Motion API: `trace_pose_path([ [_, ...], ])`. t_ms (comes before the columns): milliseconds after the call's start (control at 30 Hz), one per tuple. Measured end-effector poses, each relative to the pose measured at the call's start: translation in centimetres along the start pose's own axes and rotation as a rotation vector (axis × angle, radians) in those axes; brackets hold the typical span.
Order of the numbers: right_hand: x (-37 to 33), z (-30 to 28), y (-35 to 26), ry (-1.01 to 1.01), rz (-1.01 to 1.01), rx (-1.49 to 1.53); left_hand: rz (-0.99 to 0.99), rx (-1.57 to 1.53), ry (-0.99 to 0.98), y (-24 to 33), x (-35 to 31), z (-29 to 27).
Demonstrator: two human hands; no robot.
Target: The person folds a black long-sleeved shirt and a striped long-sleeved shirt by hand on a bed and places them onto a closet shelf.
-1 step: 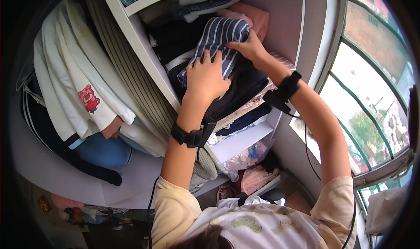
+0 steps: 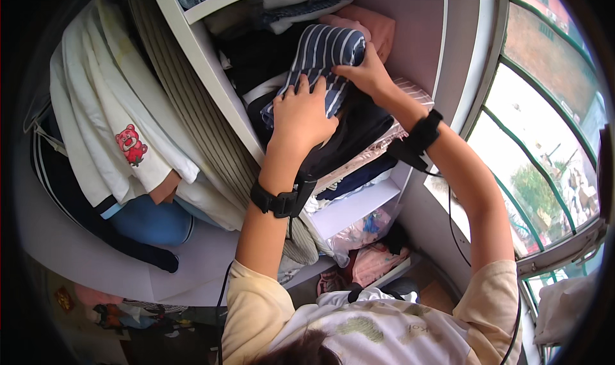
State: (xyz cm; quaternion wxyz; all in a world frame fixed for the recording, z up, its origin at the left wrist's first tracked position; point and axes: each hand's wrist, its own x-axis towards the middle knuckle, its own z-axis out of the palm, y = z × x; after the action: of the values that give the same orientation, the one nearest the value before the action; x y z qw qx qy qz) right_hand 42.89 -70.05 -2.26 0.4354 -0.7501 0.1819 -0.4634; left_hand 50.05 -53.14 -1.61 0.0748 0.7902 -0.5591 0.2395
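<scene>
A folded blue garment with white stripes (image 2: 323,48) lies on a stack of clothes inside the open cupboard. My left hand (image 2: 302,116) rests flat on its near left part, fingers spread. At its right edge my right hand (image 2: 368,73) grips the cloth, thumb on top and the other fingers partly hidden behind the fold. Dark folded clothes (image 2: 355,131) lie directly under the striped garment. What kind of garment it is, I cannot tell.
White shirts (image 2: 96,108) and a striped grey-brown garment (image 2: 192,108) hang left of the cupboard's upright panel (image 2: 211,64). Folded jeans (image 2: 311,3) and pink cloth (image 2: 371,28) lie behind the stack. A barred window (image 2: 538,128) stands at the right. Straps and cables run along both my forearms.
</scene>
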Motion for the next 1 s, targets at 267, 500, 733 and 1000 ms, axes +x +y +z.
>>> trace_pose_path([
  [267, -4.3, 1.0, -3.0, 0.061, -0.594, -0.265, 0.019, -0.191, 0.03, -0.7, -2.0, -0.7],
  [500, -5.4, 2.8, -5.5, 0.035, -0.881, -0.493, 0.081, -0.087, 0.378, -0.2, -3.8, 1.7],
  [733, -5.9, 3.1, -7.0, -0.017, -0.983, -0.483, 0.044, -0.291, 0.535, -0.1, -4.0, 1.8],
  [1000, -6.6, 1.2, -5.8, -0.024, -0.894, -0.417, -0.027, -0.473, 0.529, 1.0, -4.5, 2.1],
])
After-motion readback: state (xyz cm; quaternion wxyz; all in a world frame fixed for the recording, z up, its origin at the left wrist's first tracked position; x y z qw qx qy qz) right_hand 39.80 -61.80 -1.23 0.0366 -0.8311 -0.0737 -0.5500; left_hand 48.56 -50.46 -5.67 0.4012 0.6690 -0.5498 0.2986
